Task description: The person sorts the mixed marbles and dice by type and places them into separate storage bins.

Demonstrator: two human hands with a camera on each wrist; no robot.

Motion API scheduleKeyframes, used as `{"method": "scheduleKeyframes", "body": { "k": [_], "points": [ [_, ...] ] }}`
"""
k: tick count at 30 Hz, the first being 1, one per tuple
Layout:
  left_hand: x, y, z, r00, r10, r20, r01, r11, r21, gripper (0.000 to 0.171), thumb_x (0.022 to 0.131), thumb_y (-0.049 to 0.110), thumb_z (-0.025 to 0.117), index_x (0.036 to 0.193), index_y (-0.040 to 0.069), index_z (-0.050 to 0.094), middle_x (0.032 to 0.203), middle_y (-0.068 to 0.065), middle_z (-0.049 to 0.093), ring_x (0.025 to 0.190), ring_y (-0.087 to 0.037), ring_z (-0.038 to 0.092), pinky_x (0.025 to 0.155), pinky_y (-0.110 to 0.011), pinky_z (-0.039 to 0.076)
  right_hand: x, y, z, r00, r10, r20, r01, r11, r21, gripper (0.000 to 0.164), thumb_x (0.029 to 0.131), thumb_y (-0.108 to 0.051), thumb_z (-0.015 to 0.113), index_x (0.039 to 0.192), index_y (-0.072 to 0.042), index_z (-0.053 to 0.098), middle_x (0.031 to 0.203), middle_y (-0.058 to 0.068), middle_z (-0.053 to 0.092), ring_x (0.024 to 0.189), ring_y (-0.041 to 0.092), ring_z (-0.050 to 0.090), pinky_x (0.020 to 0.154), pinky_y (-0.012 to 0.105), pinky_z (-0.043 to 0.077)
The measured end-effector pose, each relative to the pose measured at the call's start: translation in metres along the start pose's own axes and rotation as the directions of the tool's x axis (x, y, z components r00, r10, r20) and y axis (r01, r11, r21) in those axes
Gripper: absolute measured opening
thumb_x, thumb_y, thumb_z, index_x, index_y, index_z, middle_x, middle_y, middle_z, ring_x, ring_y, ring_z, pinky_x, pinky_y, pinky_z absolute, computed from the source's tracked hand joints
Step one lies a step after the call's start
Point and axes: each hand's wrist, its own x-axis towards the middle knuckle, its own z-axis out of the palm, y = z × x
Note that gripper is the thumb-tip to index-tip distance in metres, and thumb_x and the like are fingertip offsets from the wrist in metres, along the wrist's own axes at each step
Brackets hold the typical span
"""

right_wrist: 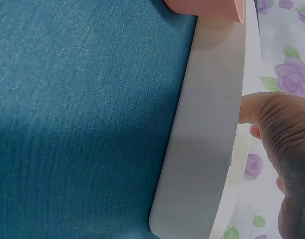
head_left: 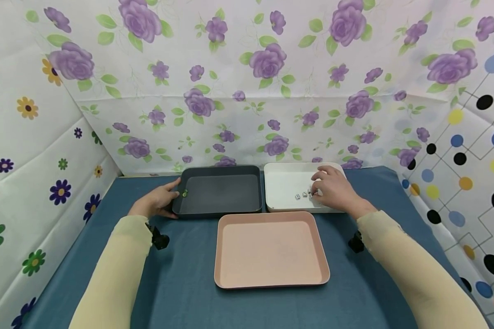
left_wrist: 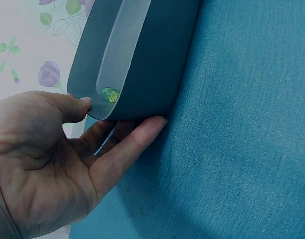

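At the left end of the dark grey tray (head_left: pixel 220 189), my left hand (head_left: pixel 157 200) grips the wall, the thumb on the rim and the fingers against the outside. A small, shiny green-yellow piece (left_wrist: pixel 111 94) lies inside the tray near the thumb. My right hand (head_left: pixel 333 189) reaches down into the white tray (head_left: pixel 286 176), fingers bent, fingertips among several small silvery-white pieces (head_left: pixel 298 197). In the right wrist view, the white tray's wall (right_wrist: pixel 199 129) hides those fingertips, and I cannot tell whether they pinch a piece.
A pink tray (head_left: pixel 271 251) sits in front of the other two, close to their front edges. All three trays rest on a blue cloth (head_left: pixel 181 283). Flowered sheets (head_left: pixel 238 119) rise behind and at the left, a dotted sheet (head_left: pixel 469 183) at the right.
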Motion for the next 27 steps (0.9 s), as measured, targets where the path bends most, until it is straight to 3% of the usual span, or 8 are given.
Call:
{"method": "scheduleKeyframes", "body": {
  "k": [13,22,27],
  "points": [
    [-0.001,0.002,0.000,1.000,0.006,0.011,-0.006,1.000,-0.011,0.066,0.114,0.017,0.033,0.163,0.041,-0.006,0.167,-0.028,-0.005,0.143,-0.053,0.031,0.081,-0.052,0.061,-0.001,0.000,0.002,1.000,-0.014,-0.015,0.014,1.000,-0.008,0.005,0.087,-0.020,0.079,0.087,-0.016,0.082,0.119,0.013,0.068,0.137,0.042,0.041,0.115,0.060,0.031],
    [-0.003,0.002,0.000,1.000,0.017,0.019,-0.017,1.000,-0.004,0.066,0.115,0.018,0.033,0.162,0.042,-0.007,0.167,-0.028,-0.008,0.143,-0.053,0.031,0.082,-0.053,0.061,-0.003,-0.001,-0.013,0.997,0.073,-0.016,-0.072,0.996,0.056,0.016,0.091,-0.025,0.078,0.102,-0.014,0.080,0.129,0.014,0.063,0.142,0.041,0.035,0.116,0.063,0.026],
    [-0.002,0.002,0.001,1.000,0.013,0.005,-0.013,1.000,0.006,0.066,0.114,0.017,0.033,0.162,0.041,-0.006,0.167,-0.028,-0.008,0.142,-0.054,0.031,0.081,-0.052,0.061,-0.003,0.001,-0.020,0.995,0.075,-0.070,-0.071,0.996,0.053,0.019,0.092,-0.027,0.078,0.106,-0.015,0.079,0.132,0.013,0.062,0.142,0.040,0.035,0.114,0.064,0.029]
  ]
}}
